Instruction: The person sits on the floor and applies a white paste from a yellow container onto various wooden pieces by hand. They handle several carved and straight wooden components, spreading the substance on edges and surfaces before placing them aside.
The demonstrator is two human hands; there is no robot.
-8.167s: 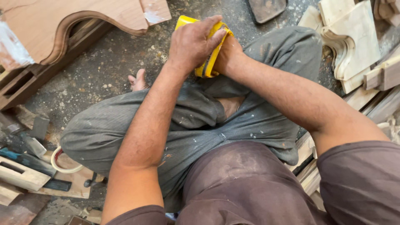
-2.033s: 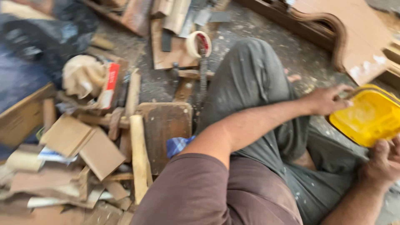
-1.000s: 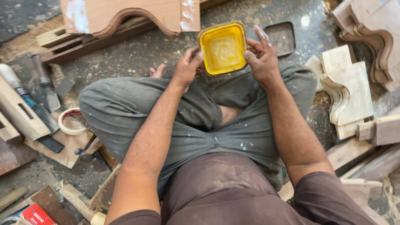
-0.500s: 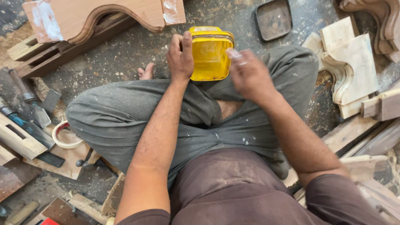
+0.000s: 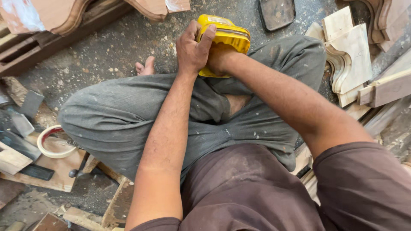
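**Yellow tub gripped over crossed legs on a workshop floor**

Nearest the camera are a dusty brown shirt and two bare forearms reaching forward over crossed legs in grey trousers flecked with pale spots. The left hand (image 5: 193, 51) wraps its fingers over the near edge of a yellow plastic container (image 5: 224, 36), clamped on its side and top. The right hand (image 5: 219, 57) is tucked under and behind the container, mostly hidden by the left hand; it touches the tub, but whether its fingers are closed around it cannot be told. The container is tilted on edge, held just above the right knee.

To the left, on a scrap board, lies a roll of tape (image 5: 55, 142) with a pale ring and reddish inner edge, beside dark flat tools. A bare foot (image 5: 145, 67) pokes out past the trousers.

Farther off, the concrete floor (image 5: 111, 51) is grey and strewn with sawdust. A dark rectangular tray (image 5: 277, 13) lies beyond the tub. Carved pale wooden pieces (image 5: 349, 55) stack at the right; a curved brown wooden panel (image 5: 64, 15) spans the top left.
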